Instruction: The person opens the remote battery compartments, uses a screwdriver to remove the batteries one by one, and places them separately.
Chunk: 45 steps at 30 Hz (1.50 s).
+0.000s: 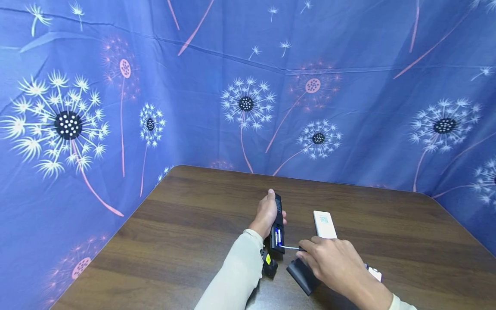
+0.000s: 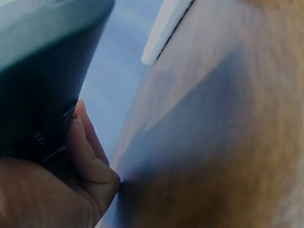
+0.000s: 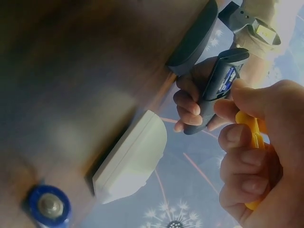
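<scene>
My left hand [image 1: 266,213] grips a black remote control [image 1: 279,215] whose battery compartment stands uncovered. Blue-wrapped batteries [image 3: 227,80] lie inside it. In the left wrist view the dark remote [image 2: 38,80] fills the upper left, with fingers curled around its side. My right hand [image 1: 337,262] holds a screwdriver [image 3: 256,137] with a yellow handle. Its thin shaft reaches left to the lower end of the compartment in the head view; whether the tip touches a battery is too small to tell. A black battery cover [image 1: 303,277] lies on the table between the hands.
Behind my right hand a white oblong thing [image 1: 324,224] with a printed label lies on the brown wooden table [image 1: 186,224]. At lower left in the right wrist view is a blue-ringed round end like a battery's [image 3: 49,205]. Blue patterned cloth [image 1: 193,86] hangs around the table.
</scene>
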Each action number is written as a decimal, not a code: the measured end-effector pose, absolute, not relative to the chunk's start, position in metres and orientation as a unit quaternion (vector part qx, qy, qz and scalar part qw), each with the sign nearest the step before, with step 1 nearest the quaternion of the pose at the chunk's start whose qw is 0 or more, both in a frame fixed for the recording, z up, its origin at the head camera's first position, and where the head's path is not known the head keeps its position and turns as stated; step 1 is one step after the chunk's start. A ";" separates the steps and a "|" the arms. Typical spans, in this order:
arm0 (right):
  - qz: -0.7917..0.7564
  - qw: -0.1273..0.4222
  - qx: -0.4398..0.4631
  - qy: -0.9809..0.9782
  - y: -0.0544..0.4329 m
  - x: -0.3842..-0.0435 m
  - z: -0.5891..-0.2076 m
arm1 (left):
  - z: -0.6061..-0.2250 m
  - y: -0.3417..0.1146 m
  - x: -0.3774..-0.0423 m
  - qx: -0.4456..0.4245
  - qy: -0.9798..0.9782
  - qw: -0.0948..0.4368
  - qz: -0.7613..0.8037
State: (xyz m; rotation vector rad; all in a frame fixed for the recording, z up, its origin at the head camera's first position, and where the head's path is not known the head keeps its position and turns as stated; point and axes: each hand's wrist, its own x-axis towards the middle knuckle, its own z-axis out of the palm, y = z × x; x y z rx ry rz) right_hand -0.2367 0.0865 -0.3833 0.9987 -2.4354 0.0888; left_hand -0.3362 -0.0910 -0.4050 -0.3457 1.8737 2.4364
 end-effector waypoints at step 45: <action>0.016 0.258 0.329 -0.908 0.090 -0.226 -0.383 | -0.406 -0.094 -0.338 -0.120 0.571 0.062 0.810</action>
